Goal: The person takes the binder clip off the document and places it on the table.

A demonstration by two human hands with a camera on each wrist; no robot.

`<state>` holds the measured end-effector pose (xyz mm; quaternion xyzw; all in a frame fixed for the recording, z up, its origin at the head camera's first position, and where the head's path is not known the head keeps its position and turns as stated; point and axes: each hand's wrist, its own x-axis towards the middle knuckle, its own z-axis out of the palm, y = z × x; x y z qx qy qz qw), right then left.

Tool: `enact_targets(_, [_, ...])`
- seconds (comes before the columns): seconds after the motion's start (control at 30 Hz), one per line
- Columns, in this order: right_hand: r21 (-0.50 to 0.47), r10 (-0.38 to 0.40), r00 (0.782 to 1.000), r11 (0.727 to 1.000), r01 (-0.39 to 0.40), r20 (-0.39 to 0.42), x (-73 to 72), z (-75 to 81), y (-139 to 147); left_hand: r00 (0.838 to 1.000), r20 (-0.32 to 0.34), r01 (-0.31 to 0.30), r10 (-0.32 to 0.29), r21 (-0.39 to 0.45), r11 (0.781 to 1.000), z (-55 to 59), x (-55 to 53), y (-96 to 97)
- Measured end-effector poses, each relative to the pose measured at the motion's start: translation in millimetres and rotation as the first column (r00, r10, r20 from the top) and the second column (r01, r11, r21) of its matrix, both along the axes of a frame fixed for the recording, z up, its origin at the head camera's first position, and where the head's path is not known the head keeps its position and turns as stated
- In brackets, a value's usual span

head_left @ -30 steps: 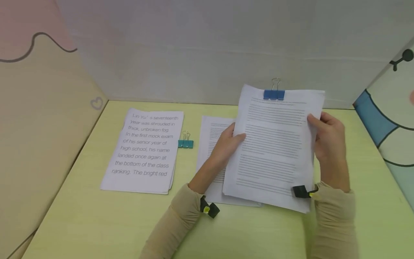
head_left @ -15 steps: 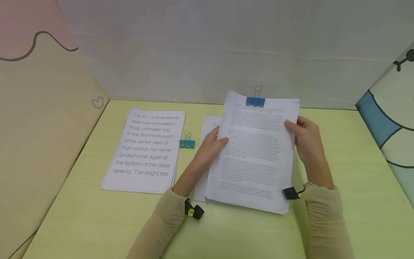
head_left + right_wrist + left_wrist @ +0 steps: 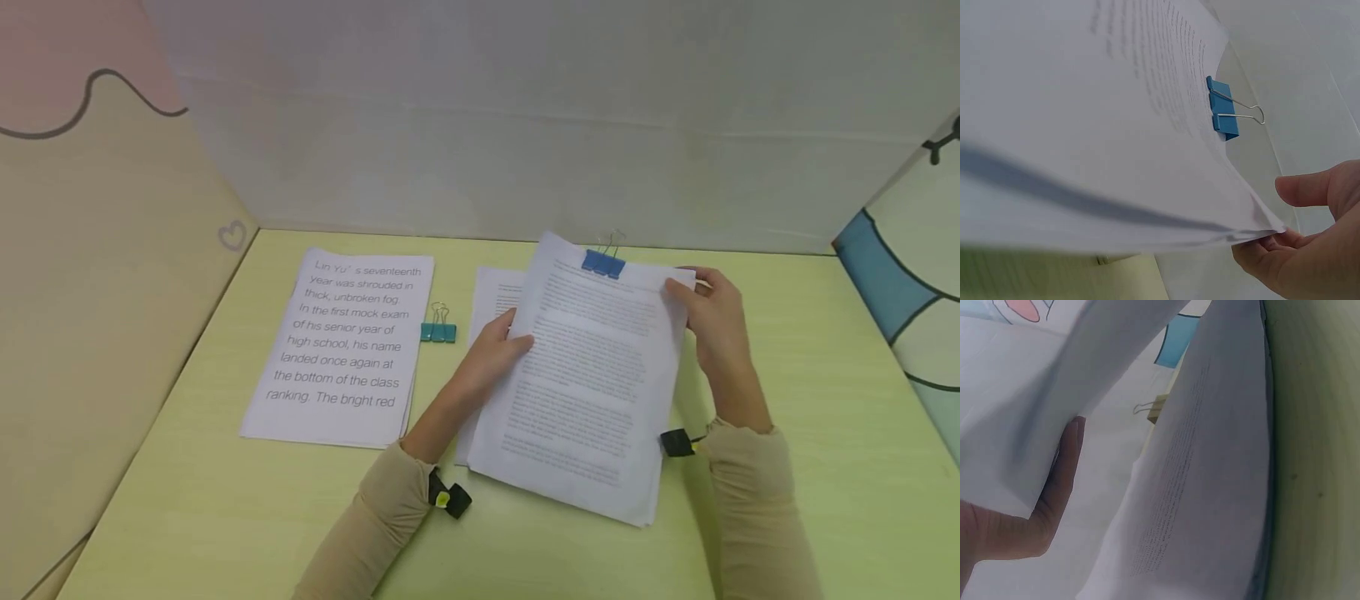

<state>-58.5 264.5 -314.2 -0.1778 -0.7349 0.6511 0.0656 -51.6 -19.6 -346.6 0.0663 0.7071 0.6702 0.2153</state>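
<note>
Both hands hold a stack of printed sheets (image 3: 577,383), tilted above the table, with a blue binder clip (image 3: 603,263) on its top edge. My left hand (image 3: 487,358) grips the left edge, thumb on the front; in the left wrist view its fingers (image 3: 1063,481) lie behind the paper. My right hand (image 3: 712,312) is at the upper right corner. In the right wrist view its fingers (image 3: 1266,256) curl under that corner, while the thumb (image 3: 1304,189) appears raised off the sheets. Beneath lies another printed stack (image 3: 495,287), mostly hidden.
Large-print pages (image 3: 341,350) lie on the left of the table (image 3: 180,500). A teal binder clip (image 3: 438,332) is beside their right edge. In the left wrist view, a yellowish binder clip (image 3: 1157,409) shows beyond the lower stack. A pale wall (image 3: 480,150) closes the back.
The clipped stack has shifted left and its top has come lower, tilting clockwise. My right hand has moved left with it and now sits closer to the upper right corner.
</note>
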Motion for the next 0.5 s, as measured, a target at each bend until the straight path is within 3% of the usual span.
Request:
enact_targets(0.3, [-0.015, -0.161, 0.982, 0.987, 0.161, -0.096, 0.1, 7.3, 12.6, 1.0, 0.006, 0.027, -0.028, 0.019, 0.999, -6.3, 0.4, 5.3])
enact_targets(0.4, [-0.033, -0.153, 0.977, 0.988, 0.15, -0.147, 1.4, 8.5, 15.0, 0.999, 0.009, 0.035, -0.035, 0.02, 0.999, -6.3, 0.4, 6.3])
enact_targets(0.5, [-0.017, -0.087, 0.982, 0.996, 0.086, -0.167, 2.4, 7.8, 15.9, 0.999, 0.012, 0.053, -0.053, 0.022, 0.998, -5.6, 1.6, 6.5])
